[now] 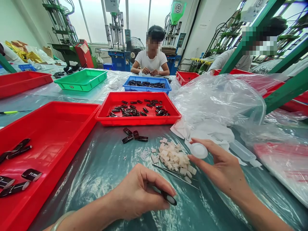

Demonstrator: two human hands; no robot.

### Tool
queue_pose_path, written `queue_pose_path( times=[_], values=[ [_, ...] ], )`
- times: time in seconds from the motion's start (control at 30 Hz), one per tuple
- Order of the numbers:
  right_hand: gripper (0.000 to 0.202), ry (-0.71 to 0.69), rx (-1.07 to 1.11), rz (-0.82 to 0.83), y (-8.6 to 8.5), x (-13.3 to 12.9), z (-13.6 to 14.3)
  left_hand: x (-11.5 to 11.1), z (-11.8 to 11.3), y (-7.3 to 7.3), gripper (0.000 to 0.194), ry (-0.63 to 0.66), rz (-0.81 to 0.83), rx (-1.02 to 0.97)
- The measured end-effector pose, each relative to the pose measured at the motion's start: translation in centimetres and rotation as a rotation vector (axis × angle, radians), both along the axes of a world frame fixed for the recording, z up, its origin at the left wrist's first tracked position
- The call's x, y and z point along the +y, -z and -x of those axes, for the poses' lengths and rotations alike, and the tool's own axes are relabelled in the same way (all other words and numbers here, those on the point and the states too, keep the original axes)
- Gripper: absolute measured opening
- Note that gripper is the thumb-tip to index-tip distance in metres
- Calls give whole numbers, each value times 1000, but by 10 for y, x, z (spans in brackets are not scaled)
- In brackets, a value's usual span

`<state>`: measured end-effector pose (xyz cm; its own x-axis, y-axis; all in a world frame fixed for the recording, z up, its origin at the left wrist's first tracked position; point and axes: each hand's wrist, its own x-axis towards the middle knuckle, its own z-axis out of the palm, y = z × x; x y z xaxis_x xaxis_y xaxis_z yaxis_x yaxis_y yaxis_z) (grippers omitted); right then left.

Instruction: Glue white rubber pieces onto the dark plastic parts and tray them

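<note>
My left hand (146,192) is closed on a small black plastic part (171,199) with a pale oval end. Between thumb and fingers, my right hand (220,166) grips a round translucent white cap-like piece (198,150); whether it belongs to a bottle I cannot tell. Just left of that hand lies a heap of small cream-white pieces (172,155), with thin metal tweezers-like rods (176,175) along its near edge. Several loose black parts (136,135) rest on the table beyond my left hand. A translucent white bottle (243,150) lies to the right of my right hand.
A red tray (138,120) of black parts stands ahead, with a larger red tray (60,166) at left. Farther back are a blue tray (147,78) of dark parts and a green tray (81,80). Clear plastic bags (216,96) crowd the right. A person (150,59) sits opposite.
</note>
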<state>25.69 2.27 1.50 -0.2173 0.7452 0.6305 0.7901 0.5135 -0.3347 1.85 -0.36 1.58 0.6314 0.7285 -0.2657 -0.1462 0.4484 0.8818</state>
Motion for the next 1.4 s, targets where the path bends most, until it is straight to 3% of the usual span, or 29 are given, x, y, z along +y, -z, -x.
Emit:
queue_pose_path(
  times=[0.1, 0.27, 0.77, 1.2, 1.4],
  values=[
    [34, -68, -47, -3, -6, -7, 5, 1, 1, -3, 18, -4, 10, 65],
    [44, -186, -206, -148, -15, -19, 14, 3, 3, -7, 18, 38, 94, 79],
    [35, -154, -311, -241, -21, -28, 28, 3, 2, -6, 20, 107, 118, 71],
    [27, -109, -369, -242, -8, -38, 27, 2, 0, -6, 14, 96, 153, 108],
    [29, -115, -367, -241, -13, -39, 27, 2, -1, -8, 24, 77, 172, 106]
  ],
)
